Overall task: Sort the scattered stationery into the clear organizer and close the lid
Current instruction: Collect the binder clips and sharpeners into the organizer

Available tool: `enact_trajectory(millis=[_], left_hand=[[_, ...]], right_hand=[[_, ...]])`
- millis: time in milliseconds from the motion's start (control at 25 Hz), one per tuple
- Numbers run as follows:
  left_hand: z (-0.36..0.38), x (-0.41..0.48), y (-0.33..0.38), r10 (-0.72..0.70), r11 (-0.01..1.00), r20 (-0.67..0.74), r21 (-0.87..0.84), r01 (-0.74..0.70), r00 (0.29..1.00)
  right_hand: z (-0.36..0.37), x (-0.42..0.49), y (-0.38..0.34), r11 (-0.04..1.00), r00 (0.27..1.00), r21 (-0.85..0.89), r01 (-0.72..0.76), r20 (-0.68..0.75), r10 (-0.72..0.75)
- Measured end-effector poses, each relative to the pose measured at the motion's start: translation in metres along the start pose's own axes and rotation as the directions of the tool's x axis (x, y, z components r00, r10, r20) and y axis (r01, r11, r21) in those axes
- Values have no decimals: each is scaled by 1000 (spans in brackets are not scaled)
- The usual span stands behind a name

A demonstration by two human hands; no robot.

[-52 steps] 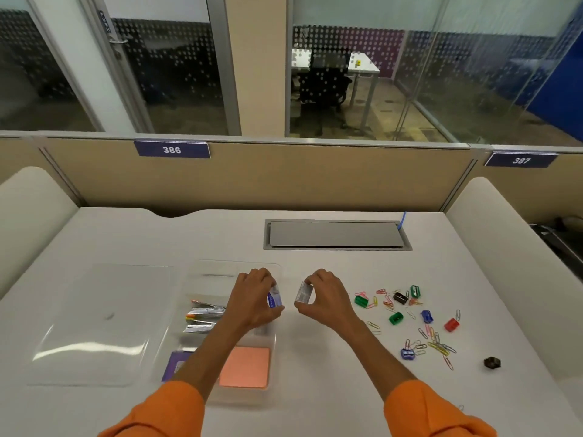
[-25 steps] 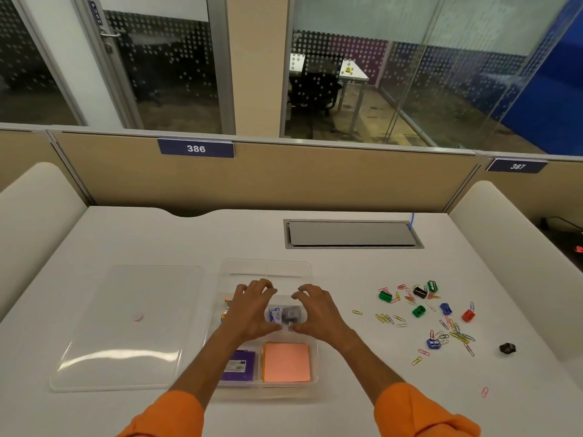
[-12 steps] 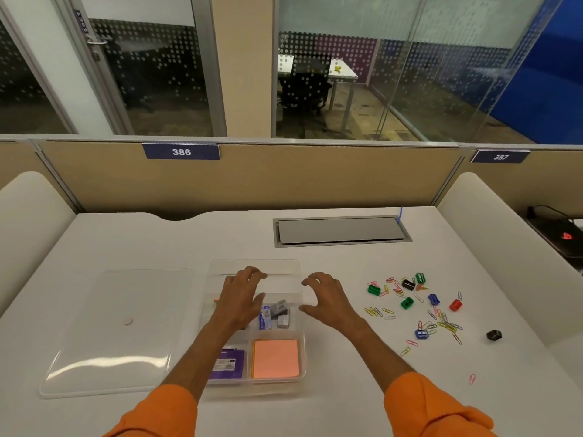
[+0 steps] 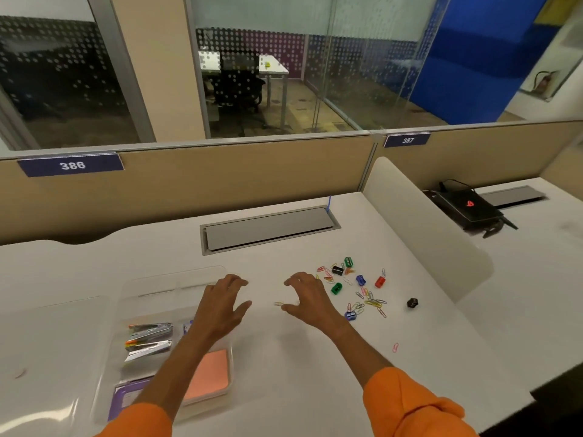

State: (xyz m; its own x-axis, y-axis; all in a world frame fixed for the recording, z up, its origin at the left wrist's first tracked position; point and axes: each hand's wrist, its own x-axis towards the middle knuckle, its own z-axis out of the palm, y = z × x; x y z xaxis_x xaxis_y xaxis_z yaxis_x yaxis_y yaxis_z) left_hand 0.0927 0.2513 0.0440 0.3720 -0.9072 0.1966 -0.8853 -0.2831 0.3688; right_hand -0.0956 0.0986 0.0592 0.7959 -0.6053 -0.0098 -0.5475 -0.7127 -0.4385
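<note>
Your left hand (image 4: 222, 310) and right hand (image 4: 307, 298) hover empty, fingers (image 4: 235, 280) spread. Sweep the paper clips (image 4: 373, 302) together on the bench (image 4: 284, 357) before pinching, then carry them to the organizer (image 4: 142, 288).

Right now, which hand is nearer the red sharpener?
Right. The right hand is to the left of the red sharpener, beside the scattered clips; the left hand is farther left, above the clear organizer.

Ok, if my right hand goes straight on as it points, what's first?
The right hand points over bare desk; the grey cable hatch looks first in line, though depth is unclear.
</note>
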Motion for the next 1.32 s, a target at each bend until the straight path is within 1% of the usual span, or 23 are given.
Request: enact_trajectory(millis=[120, 360, 520, 600, 760, 880, 1000, 1120, 1320], left_hand=[[19, 16, 29, 44, 999, 26, -11, -43, 999], [57, 40, 76, 97, 995, 131, -36, -93, 987], [80, 56, 99, 95, 995, 205, -42, -88, 974], [91, 64, 107, 63, 997, 240, -48, -52, 969], [108, 84, 114, -39, 993, 281, -96, 69, 959], [118, 99, 112, -72, 991, 288, -88, 101, 955], [124, 112, 111, -69, 994, 285, -63, 90, 956], [129, 121, 110, -64, 997, 296, -29, 76, 953], [136, 128, 112, -33, 999, 307, 33, 24, 951]], right_hand=[[-11, -11, 35, 999, 999, 8, -52, -15, 53], [-26, -30, 105, 981, 981, 44, -188, -31, 189], [-26, -40, 145, 953, 956, 78, -292, -5, 293], [-25, -42, 159, 937, 941, 99, -335, -7, 337], [-23, -38, 175, 918, 922, 114, -381, -26, 386], [-20, -30, 180, 908, 915, 146, -394, -31, 402], [-14, -21, 177, 896, 908, 171, -410, -16, 419], [-6, -10, 172, 897, 907, 154, -414, -14, 421], [5, 6, 166, 907, 910, 124, -403, -53, 412]])
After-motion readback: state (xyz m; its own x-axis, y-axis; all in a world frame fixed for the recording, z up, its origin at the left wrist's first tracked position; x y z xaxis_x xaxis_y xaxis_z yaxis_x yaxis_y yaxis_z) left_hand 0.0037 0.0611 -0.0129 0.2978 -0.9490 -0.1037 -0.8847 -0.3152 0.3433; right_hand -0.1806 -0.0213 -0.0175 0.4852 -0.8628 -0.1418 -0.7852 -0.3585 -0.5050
